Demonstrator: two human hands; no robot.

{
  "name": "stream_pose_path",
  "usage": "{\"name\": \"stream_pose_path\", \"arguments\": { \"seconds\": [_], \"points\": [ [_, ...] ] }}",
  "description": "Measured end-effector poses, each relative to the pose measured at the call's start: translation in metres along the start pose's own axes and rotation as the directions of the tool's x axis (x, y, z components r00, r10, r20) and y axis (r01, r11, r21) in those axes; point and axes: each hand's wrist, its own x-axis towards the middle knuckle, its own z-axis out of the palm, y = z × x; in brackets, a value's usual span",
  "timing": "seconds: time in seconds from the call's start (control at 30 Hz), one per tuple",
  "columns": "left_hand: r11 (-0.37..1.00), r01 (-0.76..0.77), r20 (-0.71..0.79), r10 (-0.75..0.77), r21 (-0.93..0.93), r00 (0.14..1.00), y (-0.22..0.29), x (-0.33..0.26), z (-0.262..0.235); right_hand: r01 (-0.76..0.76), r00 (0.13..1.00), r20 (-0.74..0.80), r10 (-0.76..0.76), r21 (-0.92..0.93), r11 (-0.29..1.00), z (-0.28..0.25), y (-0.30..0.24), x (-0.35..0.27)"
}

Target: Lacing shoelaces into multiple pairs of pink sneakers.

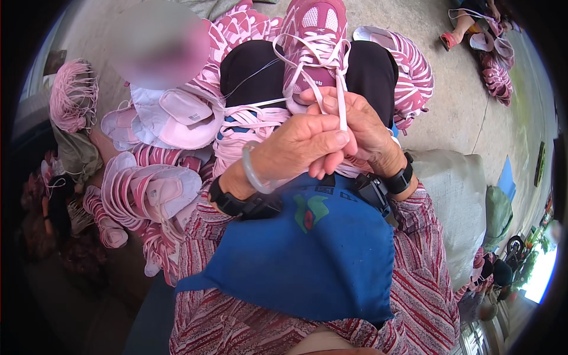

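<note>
A pink and dark rose shoe upper (316, 77) lies between my knees, its tongue toward me. Pale pink laces (322, 50) run through its eyelets, and loose ends hang toward my hands. My right hand (368, 127) is closed, pinching a shoelace between thumb and fingers. Just beside it, touching, is my left hand (299, 145), with its thumb and fingers closed at the lower end of the same lace. Part of the lace is hidden by the fingers. A bundle of pink laces (251, 127) lies on my lap, left of the shoe upper.
Stacked pink shoe uppers (157, 189) lie at my left, with more stacks (408, 68) beyond my right knee. A hank of pink laces (72, 97) hangs at far left. A pale sack (452, 201) stands at right. Another person's leg (461, 29) shows at top right.
</note>
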Motion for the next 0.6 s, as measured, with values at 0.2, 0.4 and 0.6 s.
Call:
{"name": "stream_pose_path", "arguments": {
  "seconds": [0.2,0.4,0.6],
  "points": [
    [0.999,-0.026,0.016,0.027,-0.029,1.000,0.014,-0.006,-0.020,0.010,0.979,0.197,-0.043,0.167,0.986,-0.009,-0.007,0.009],
    [0.999,-0.038,0.071,0.035,0.034,0.997,0.029,0.002,-0.027,0.071,0.991,0.093,-0.099,0.267,0.961,-0.007,-0.010,0.013],
    [0.963,-0.254,-0.105,0.263,0.093,0.959,0.035,0.009,-0.057,0.067,0.980,0.165,-0.115,0.274,0.960,-0.017,-0.037,0.004]
  ]
}}
